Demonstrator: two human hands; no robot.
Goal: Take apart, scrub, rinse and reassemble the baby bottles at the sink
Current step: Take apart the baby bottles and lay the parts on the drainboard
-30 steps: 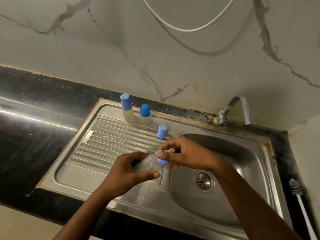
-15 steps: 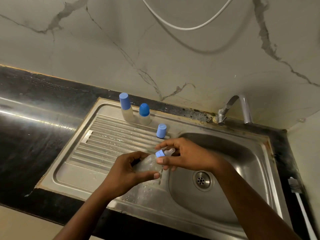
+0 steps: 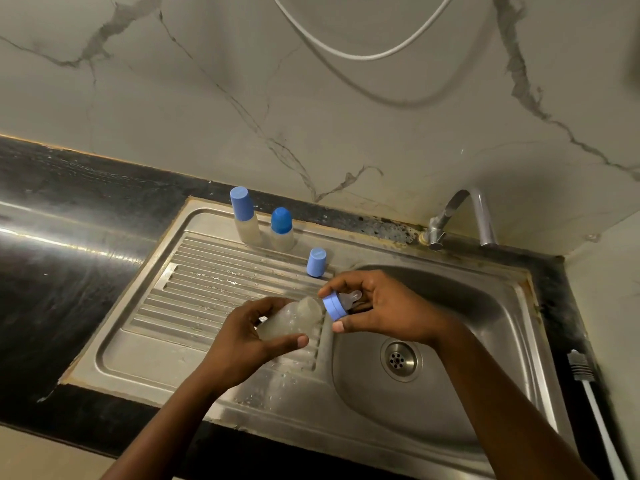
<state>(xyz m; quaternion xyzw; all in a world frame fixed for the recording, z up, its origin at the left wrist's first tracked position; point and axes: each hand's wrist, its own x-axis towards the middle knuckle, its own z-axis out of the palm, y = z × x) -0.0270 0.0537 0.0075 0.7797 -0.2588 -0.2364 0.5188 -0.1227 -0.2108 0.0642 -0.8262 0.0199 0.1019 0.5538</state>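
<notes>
Fingertips (image 3: 338, 326) of the right hand (image 3: 384, 310) are being closed round a blue screw ring (image 3: 333, 307), forefinger above and thumb below, with the clear teat (image 3: 351, 297) in that ring being pointed back towards the palm. The ring is being held just beside the open mouth of a cloudy bottle (image 3: 294, 318); whether the two are touching cannot be told. That bottle is being gripped on its side by the left hand (image 3: 242, 337), fingers curled over the far side, thumb pressed along the near side, mouth turned to the right. Both pieces are being held up over the edge where the ribbed draining board (image 3: 207, 282) meets the basin (image 3: 485, 306).

Further out, a loose blue cap (image 3: 316, 262) is being seen upright at the back of the board, close to the right hand. Beyond it, two capped bottles (image 3: 244, 216) are being kept side by side against the rear rim. A bent tap (image 3: 450, 216) is being aimed over the basin, and a white-handled brush (image 3: 588, 382) is being left on the dark counter (image 3: 69, 271) at far right.
</notes>
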